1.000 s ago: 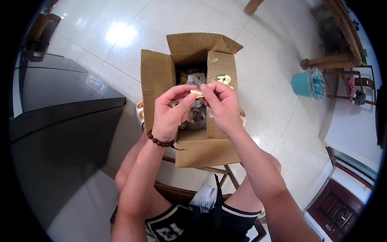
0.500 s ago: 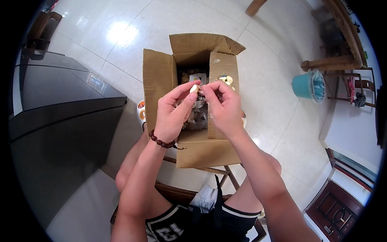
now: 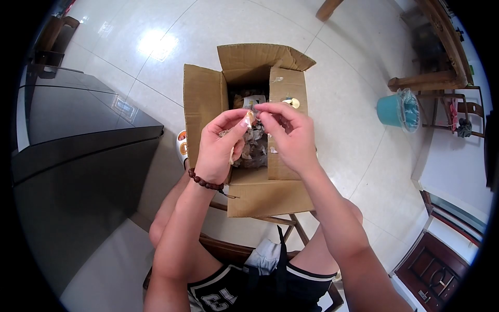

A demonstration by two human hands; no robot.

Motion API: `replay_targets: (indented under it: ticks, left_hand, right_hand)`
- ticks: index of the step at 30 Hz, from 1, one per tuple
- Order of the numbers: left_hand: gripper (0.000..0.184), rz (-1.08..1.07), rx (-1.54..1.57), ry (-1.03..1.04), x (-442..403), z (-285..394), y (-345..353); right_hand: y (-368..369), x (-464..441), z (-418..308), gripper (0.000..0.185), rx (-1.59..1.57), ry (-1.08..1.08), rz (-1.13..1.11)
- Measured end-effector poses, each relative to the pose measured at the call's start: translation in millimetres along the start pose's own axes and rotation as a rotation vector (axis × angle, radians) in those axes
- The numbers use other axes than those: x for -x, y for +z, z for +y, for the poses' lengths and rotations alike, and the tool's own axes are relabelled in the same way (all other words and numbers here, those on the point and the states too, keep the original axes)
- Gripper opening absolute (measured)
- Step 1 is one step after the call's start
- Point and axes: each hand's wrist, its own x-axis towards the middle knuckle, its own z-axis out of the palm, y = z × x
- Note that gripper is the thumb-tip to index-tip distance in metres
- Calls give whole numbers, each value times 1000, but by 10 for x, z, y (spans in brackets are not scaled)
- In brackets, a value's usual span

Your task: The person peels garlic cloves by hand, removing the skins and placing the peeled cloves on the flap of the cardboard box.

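A garlic clove (image 3: 249, 120), whitish with an orange-brown tint, is pinched between the thumb and fingers of my left hand (image 3: 221, 144). Part of a pale scrap also shows under that palm. Close beside the clove, my right hand (image 3: 289, 134) has its thumb and forefinger together on what looks like a thin bit of skin. Both hands hover over an open cardboard box (image 3: 204, 96). Papery skins (image 3: 253, 151) lie inside it, partly hidden by my hands. Peeled garlic cloves (image 3: 294, 103) rest on the box's right flap, partly covered by my right hand.
A dark, glossy cabinet-like block (image 3: 88, 140) stands at the left. A teal bucket (image 3: 390, 111) with a clear plastic liner is on the tiled floor at the right, near wooden furniture (image 3: 429, 82). Beneath the box, wooden stool legs (image 3: 296, 229) show.
The smooth cream clove in my left fingers has given way to a browner, skin-covered one. My right hand has shifted slightly and covers more of the cloves on the flap.
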Motion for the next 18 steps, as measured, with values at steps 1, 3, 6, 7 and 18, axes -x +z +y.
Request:
replay_targets:
  ticks: [1,3,6,7,18]
  left_hand:
    - [27,-16,41,-30,-2,-11,-20]
    - [26,-28,127,-69,14,39,-4]
    - [24,-66,238,-126,40,124,22]
    - [22,-92,265,-144,44,134,22]
    - [16,-147,282,-215,62,111,-36]
  right_hand:
    - [-4,5,-30,27,45,-72,-50]
    - [9,16,-131,34,89,-144,-100]
    - [35,28,-209,36,176,-226,-85]
    - [31,23,-137,36,233,-328,-65]
    - [4,20,-120,24,460,-677,24]
